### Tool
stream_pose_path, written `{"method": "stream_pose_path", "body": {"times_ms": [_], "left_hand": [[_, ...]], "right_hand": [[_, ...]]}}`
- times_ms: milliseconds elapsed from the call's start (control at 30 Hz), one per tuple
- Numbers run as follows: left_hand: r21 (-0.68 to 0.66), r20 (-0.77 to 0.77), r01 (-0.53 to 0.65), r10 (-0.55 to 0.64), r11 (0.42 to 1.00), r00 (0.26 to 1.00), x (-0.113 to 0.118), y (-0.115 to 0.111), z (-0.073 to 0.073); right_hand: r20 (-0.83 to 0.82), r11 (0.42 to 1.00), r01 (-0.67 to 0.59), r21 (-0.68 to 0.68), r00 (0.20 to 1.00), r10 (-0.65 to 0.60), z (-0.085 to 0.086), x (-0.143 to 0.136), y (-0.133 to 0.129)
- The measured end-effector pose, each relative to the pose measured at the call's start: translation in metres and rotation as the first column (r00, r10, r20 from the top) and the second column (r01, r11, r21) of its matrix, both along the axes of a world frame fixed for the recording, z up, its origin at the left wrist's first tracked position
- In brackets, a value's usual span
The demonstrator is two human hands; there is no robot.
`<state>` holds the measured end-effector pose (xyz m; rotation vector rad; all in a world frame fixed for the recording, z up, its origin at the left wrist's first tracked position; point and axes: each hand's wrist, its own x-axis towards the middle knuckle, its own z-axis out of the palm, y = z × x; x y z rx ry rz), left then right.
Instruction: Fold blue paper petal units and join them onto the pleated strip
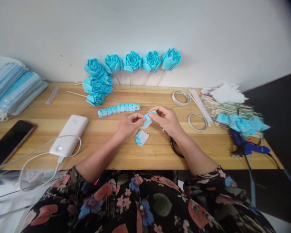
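Between my two hands is a small folded piece of blue and white fabric (148, 120), held up just above the table. My left hand (130, 125) pinches its left edge between thumb and fingers. At its upper right, my right hand (167, 119) grips it with thumb and fingertips. Just below the hands lies another folded blue and white piece (142, 138). Behind my left hand a row of overlapping folded blue pieces (118, 109) stretches across the wood. Several blue fabric roses (132, 61) on thin sticks lean against the wall, with more roses (97, 85) stacked at the left.
Two tape rolls (198, 122) lie right of my hands. Beyond them are a heap of sticks (235, 108), blue scraps (247, 123) and a blue glue gun (254, 148). At left are a white power bank (70, 134) with a cable, a phone (12, 142) and bagged face masks (16, 85).
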<state>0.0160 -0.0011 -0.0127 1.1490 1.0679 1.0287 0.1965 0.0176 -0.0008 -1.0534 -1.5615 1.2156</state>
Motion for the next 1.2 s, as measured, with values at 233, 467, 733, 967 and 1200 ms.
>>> {"method": "stream_pose_path", "body": {"times_ms": [233, 467, 733, 967, 1200], "left_hand": [[0.037, -0.028, -0.005, 0.006, 0.999, 1.000, -0.001, 0.000, 0.000], [0.023, -0.035, -0.053, 0.054, 0.998, 0.998, -0.002, 0.000, -0.002], [-0.044, 0.111, -0.047, 0.052, 0.998, 0.992, -0.005, 0.004, -0.009], [-0.040, 0.135, -0.035, 0.041, 0.999, 0.990, -0.005, 0.004, -0.010], [-0.026, 0.128, -0.046, 0.049, 0.999, 0.991, -0.003, 0.004, -0.004]], "right_hand": [[0.019, 0.999, 0.003, 0.035, 1.000, -0.004, -0.001, -0.001, 0.001], [0.045, 0.993, 0.028, 0.113, 0.998, -0.033, -0.005, 0.000, 0.001], [0.201, 0.928, -0.001, 0.372, 0.976, -0.080, 0.002, -0.001, -0.002], [0.239, 0.916, -0.032, 0.400, 0.968, -0.071, 0.001, 0.000, 0.000], [0.252, 0.928, -0.044, 0.370, 0.966, -0.055, 0.002, 0.000, -0.001]]}}
